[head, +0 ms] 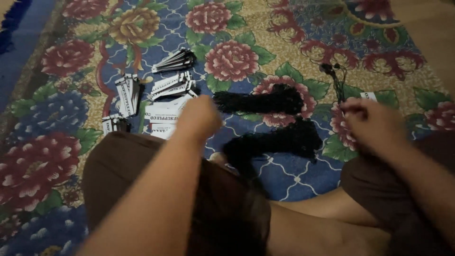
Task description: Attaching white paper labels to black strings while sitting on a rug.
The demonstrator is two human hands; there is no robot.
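Note:
I sit cross-legged on a floral carpet. My left hand (199, 116) is blurred, fingers curled, and hovers over a loose pile of white printed tags (161, 114); whether it holds one is unclear. My right hand (367, 125) is closed over my right knee, pinching a thin black string loop (337, 83) that runs up to small black ends. A white tag corner (368, 96) shows just above its fingers. Two bundles of black strings (258, 102) (277, 140) lie between my hands.
Several stacks of white tags lie at the left: one fanned stack (174, 60) farthest away, one (173, 86) nearer, one (129, 92) and a small one (113, 124) by my left knee (118, 161). Bare wooden floor (426, 23) shows at the top right.

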